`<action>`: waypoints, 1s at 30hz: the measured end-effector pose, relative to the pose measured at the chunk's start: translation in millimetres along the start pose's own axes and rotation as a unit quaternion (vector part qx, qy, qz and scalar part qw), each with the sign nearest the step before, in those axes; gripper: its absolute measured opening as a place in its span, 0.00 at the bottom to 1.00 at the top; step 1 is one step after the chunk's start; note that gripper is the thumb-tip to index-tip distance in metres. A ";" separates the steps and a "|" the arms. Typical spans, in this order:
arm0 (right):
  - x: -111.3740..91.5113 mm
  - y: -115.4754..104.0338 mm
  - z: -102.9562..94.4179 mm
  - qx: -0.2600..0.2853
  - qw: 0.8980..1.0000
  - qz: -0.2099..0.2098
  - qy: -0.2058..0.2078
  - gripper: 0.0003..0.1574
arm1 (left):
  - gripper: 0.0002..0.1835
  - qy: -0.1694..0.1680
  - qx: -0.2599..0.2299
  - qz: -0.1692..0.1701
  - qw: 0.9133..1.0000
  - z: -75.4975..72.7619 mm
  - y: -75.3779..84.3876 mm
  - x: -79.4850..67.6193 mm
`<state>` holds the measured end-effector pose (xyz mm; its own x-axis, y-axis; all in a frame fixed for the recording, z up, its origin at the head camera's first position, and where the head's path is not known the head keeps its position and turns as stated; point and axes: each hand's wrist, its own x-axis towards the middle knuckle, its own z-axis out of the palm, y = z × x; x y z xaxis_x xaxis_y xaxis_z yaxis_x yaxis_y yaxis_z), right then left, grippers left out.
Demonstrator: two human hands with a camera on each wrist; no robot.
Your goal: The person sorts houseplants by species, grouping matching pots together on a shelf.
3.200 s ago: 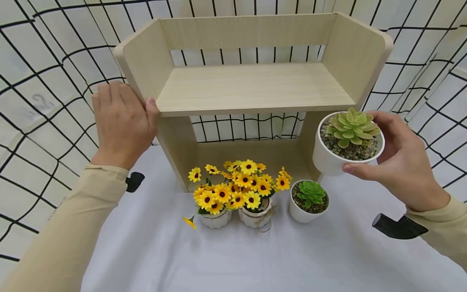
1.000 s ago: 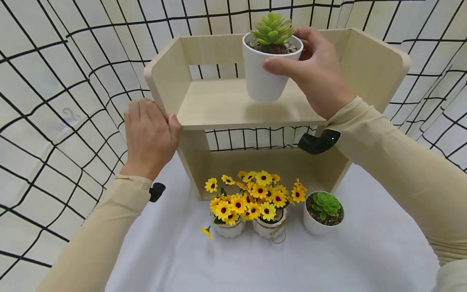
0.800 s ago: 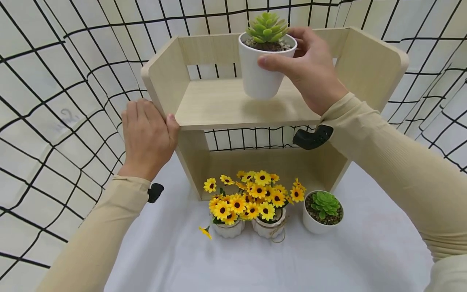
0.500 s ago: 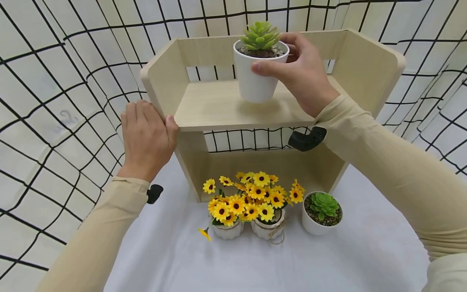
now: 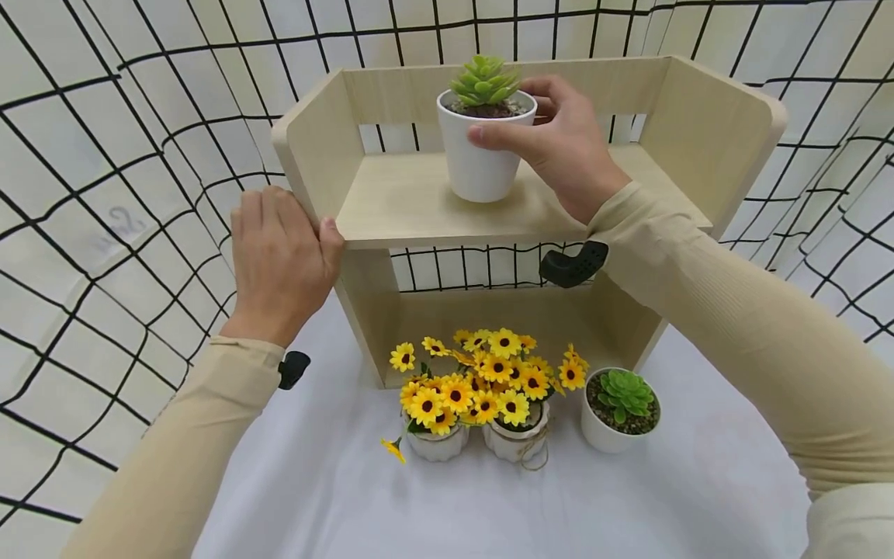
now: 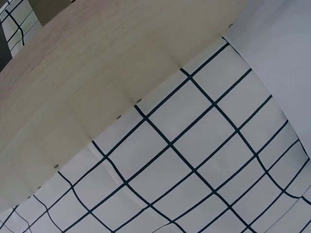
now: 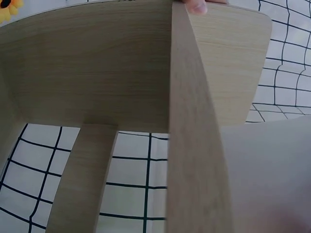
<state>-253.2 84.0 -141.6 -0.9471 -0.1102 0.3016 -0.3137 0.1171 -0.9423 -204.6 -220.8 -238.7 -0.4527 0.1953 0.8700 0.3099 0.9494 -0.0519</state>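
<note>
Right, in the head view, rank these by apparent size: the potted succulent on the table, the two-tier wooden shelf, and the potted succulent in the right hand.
1. Two-tier wooden shelf
2. Held potted succulent
3. Tabletop potted succulent
Nearness to the camera may enlarge the second.

White pot [image 5: 482, 167], upper centre of the head view: plain white, soil [image 5: 482, 110] mottled grey-brown, succulent [image 5: 485, 80] yellow-green. Shelf unit [image 5: 398, 190], centre: pale beige, fine wood-grain streaks, browner where shaded. Second pot [image 5: 604, 435], lower right of centre: plain white, speckled brown soil [image 5: 626, 425], rosette [image 5: 625, 393] in deeper, brighter green. Blooms [image 5: 497, 367], lower centre: yellow to orange petals, near-black centres. Left flower pot [image 5: 438, 446], right flower pot [image 5: 510, 445]: off-white; the latter with tan twine [image 5: 535, 470]. Tablecloth [image 5: 391, 512], lower frame: plain bluish white. Mesh [image 5: 515, 39]: black grid against off-white backing [image 5: 417, 48]. Left sleeve [image 5: 188, 435], right sleeve [image 5: 733, 326]: plain tan. Left wrist device [image 5: 295, 369], right wrist device [image 5: 574, 265]: black.
</note>
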 end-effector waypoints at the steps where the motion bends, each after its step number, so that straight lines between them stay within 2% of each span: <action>1: 1.2 0.3 1.1 -0.003 1.000 0.001 0.000 0.48 | 0.24 -0.001 0.003 0.001 1.000 -0.8 -0.3 0.4; 11: 11.3 2.8 13.5 -0.041 0.999 0.022 -0.010 0.52 | 0.25 0.002 0.002 0.002 1.000 -1.9 -2.0 2.8; 17: 15.2 0.5 18.7 -0.083 0.996 0.022 -0.014 0.54 | 0.27 0.011 0.031 0.017 0.999 -2.1 -2.5 5.6; 24: 18.2 -1.0 21.6 -0.087 0.996 0.027 -0.021 0.55 | 0.27 0.019 0.007 -0.031 0.999 -5.1 5.4 9.7; 30: 21.7 -0.5 22.0 -0.108 0.993 0.025 -0.037 0.56 | 0.27 0.010 0.014 -0.022 1.000 -6.2 6.0 10.4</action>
<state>-272.1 59.8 -137.8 -0.9565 -0.1703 0.2369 -0.2820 0.3314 -0.9003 -202.3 -214.6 -226.9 -0.4489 0.1496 0.8810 0.2671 0.9633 -0.0275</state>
